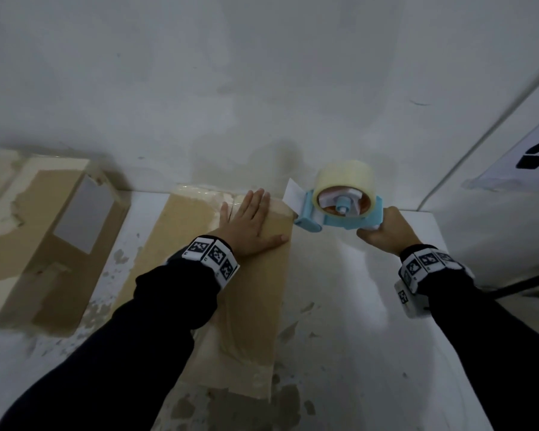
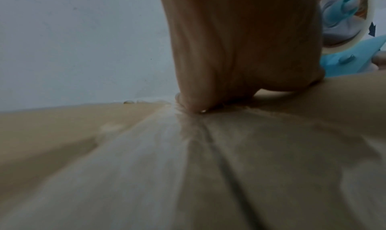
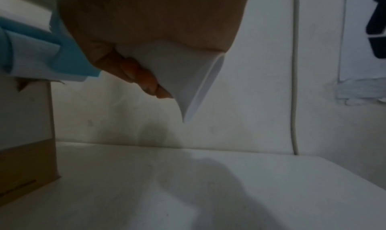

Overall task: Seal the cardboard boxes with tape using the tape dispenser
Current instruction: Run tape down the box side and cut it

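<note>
A long brown cardboard box (image 1: 255,293) lies on the white table, with clear tape running along its top seam (image 2: 219,151). My left hand (image 1: 249,222) presses flat on the box's far end, fingers straight. My right hand (image 1: 383,231) grips the white handle (image 3: 188,78) of a light blue tape dispenser (image 1: 339,213), which carries a roll of clear tape (image 1: 344,181). The dispenser hangs just off the box's far right corner, its front end next to my left fingertips. In the left wrist view the dispenser (image 2: 351,58) shows behind my palm (image 2: 240,43).
A second cardboard box (image 1: 50,241) with a grey label stands at the left of the table (image 1: 355,306). A white wall rises right behind the table. A thin cable (image 1: 467,157) and a printed sheet (image 1: 529,154) hang on the wall at right.
</note>
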Demonstrator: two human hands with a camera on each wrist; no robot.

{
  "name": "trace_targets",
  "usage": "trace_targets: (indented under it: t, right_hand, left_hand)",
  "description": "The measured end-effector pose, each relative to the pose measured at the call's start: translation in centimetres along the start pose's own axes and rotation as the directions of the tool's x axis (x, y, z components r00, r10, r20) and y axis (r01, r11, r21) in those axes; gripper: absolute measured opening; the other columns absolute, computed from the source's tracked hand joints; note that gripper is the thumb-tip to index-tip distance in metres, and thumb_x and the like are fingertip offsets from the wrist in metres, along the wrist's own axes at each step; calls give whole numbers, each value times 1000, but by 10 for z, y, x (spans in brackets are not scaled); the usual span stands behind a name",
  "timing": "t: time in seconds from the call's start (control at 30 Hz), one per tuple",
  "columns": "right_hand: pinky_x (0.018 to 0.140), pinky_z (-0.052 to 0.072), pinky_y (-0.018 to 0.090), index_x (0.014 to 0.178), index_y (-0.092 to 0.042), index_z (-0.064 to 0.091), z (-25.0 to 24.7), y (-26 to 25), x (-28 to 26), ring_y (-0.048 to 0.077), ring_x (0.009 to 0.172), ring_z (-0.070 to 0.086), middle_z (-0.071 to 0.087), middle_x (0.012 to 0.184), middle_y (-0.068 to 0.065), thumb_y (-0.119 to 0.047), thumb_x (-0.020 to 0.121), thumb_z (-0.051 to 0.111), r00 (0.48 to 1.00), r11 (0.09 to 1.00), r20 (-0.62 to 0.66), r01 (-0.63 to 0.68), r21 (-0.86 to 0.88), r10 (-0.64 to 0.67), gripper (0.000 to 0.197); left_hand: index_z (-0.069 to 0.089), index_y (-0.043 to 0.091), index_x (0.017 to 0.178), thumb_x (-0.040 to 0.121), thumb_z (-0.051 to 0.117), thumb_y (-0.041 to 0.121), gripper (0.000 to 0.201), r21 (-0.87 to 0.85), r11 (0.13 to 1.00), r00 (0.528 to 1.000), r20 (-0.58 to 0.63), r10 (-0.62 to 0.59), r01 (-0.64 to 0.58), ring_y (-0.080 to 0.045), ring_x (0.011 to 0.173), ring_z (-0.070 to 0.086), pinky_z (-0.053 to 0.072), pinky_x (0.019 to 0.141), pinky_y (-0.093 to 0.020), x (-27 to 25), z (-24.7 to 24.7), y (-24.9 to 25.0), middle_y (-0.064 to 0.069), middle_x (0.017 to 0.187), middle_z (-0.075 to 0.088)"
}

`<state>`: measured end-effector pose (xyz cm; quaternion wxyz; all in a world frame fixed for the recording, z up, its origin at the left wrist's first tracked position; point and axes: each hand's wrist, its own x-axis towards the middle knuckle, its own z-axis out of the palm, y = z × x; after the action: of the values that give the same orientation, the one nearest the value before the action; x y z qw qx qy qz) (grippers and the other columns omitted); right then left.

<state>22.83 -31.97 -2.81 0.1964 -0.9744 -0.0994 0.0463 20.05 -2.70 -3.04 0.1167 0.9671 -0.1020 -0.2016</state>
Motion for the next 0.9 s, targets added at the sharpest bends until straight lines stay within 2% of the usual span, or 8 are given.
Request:
trace_targets:
  t: [0.1,0.23,0.3,0.4,0.5,0.6,0.73,0.9]
  right_hand:
    - [57,34,27,58,-17,40,6,3,4,28,60,53,52,60,9,0,74,64,1000,1000,26,-11,9,11,33]
    - [58,36,29,65,-11,44,-1,-1,8,37,64,60,58,61,18,-4,77,62,997,997,74,15,-70,-10,23]
    - [58,38,32,65,-10,48,-10,-5,10,38,65,60,60,63,21,-16,77,57,996,997,93,22,-78,-15,17]
    - [58,40,32,64,-10,53,-18,-4,17,37,65,61,63,65,19,-30,67,45,992,992,113,60,-107,-47,22]
    - [57,38,29,65,-11,50,-21,-7,13,32,64,58,57,63,11,-24,72,54,994,999,110,17,-43,-12,15]
    - [56,40,27,73,3,57,-9,-7,0,25,64,54,57,69,12,-6,76,64,995,990,71,-73,123,65,12]
    - [31,34,16,64,-6,49,14,-4,-21,15,45,44,50,55,5,-1,76,64,968,909,86,-251,332,236,20]
    - [36,35,20,67,-3,51,30,-1,-28,21,41,42,49,51,11,0,75,63,952,844,109,-304,442,285,15]
  left_hand:
    - [-19,22,146,82,31,73,96,-1,1000,1000,1,4,-4,-12,142,-21,-9,111,-57,0,-1,0,7,155,-23]
    - [-18,22,146,82,31,73,95,5,1000,1000,2,-3,3,-12,142,-21,-9,110,-57,-1,-1,1,7,155,-22]
    - [-18,22,146,82,31,73,95,6,1000,1000,1,-4,4,-12,142,-21,-9,110,-57,-1,-1,2,7,155,-22]
    - [-17,22,147,82,30,73,95,5,1000,1000,-2,1,-1,-12,142,-20,-9,110,-58,-2,-2,2,6,155,-21]
    - [-16,21,147,83,30,72,94,9,1000,1000,-3,2,-2,-13,143,-20,-8,111,-58,-3,-2,2,6,156,-20]
    - [-16,21,147,83,30,72,94,10,1000,1000,-8,-5,5,-13,143,-19,-7,111,-57,-3,-3,3,6,156,-20]
    - [-15,23,147,82,30,72,93,1,1000,1000,-9,-9,9,-12,143,-18,-6,112,-58,-3,-2,3,7,156,-19]
    - [-15,23,147,82,30,73,93,-2,1000,1000,-14,-8,8,-12,143,-17,-7,112,-57,-2,-2,2,8,156,-18]
